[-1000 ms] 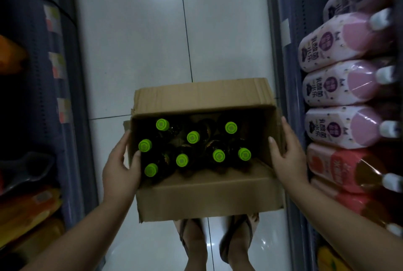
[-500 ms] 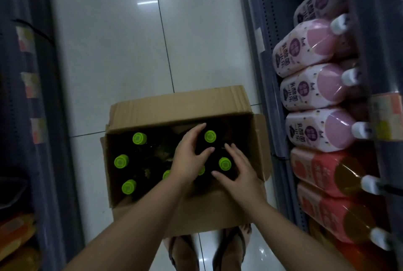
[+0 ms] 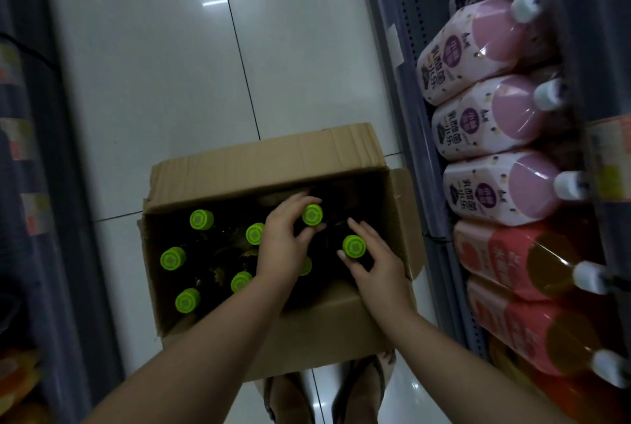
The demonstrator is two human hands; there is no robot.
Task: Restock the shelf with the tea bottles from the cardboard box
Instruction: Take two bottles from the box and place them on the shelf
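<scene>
An open cardboard box (image 3: pixel 307 157) stands on the white tile floor in front of my feet. Several dark tea bottles with bright green caps stand upright inside it. My left hand (image 3: pixel 283 246) reaches into the box and its fingers close around the neck of the far right tea bottle (image 3: pixel 312 214). My right hand (image 3: pixel 372 259) curls around the neck of the near right tea bottle (image 3: pixel 354 246). Other green caps (image 3: pixel 201 219) show at the box's left side, untouched.
A grey shelf unit (image 3: pixel 409 89) rises on the right, filled with pink bottles (image 3: pixel 478 51) and orange-red bottles (image 3: pixel 512 253) with white caps. Another dark shelf unit (image 3: pixel 30 184) with price tags lines the left. My sandalled feet (image 3: pixel 293 399) stand just behind the box.
Both hands left the outer sides of the box, reached inside, and closed around the necks of two bottles on the right. The view has shifted toward the right shelf.
</scene>
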